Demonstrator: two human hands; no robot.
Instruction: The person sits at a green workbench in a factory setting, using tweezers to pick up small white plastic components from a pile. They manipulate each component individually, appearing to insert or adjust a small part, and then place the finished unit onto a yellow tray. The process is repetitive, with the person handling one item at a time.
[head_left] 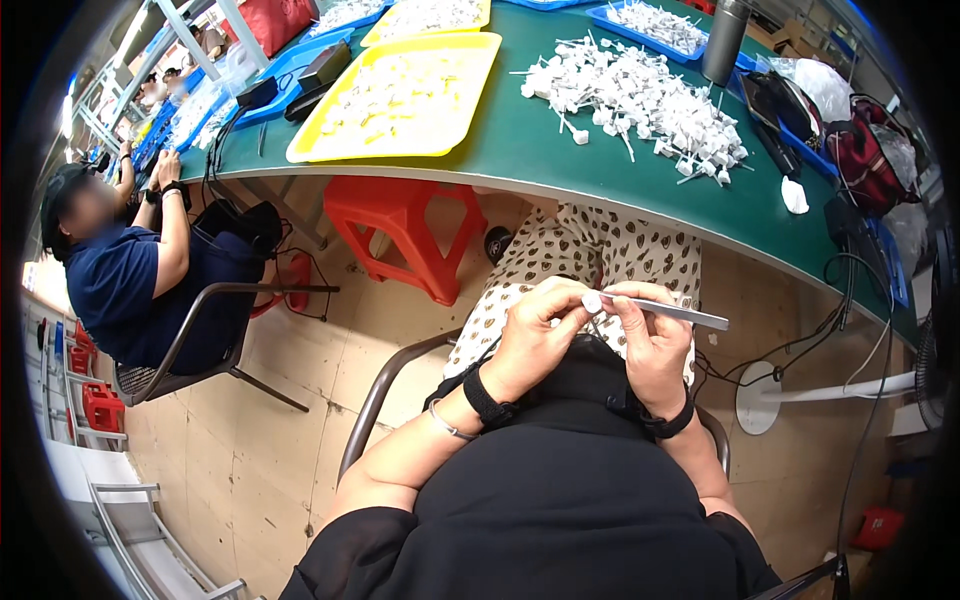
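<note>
Above my lap, my left hand (545, 335) pinches a small round white plastic piece (592, 302) between thumb and fingers. My right hand (655, 350) is closed around a slim, flat grey metal tool (690, 313), whose blunt end sticks out to the right. The tool's other end meets the white piece, and fingers partly hide where they touch. Whether it is tweezers or a blade I cannot tell. On the green table (600, 185) in front of me lies a heap of white plastic parts with thin stems (640, 100).
A yellow tray (465, 110) of small white parts stands left of the heap. A grey bottle (725, 42) and bags (870, 150) are at the right. Beneath the table is a red stool (395, 220). A co-worker (130, 260) sits at the left. Cables (800, 345) hang at the right.
</note>
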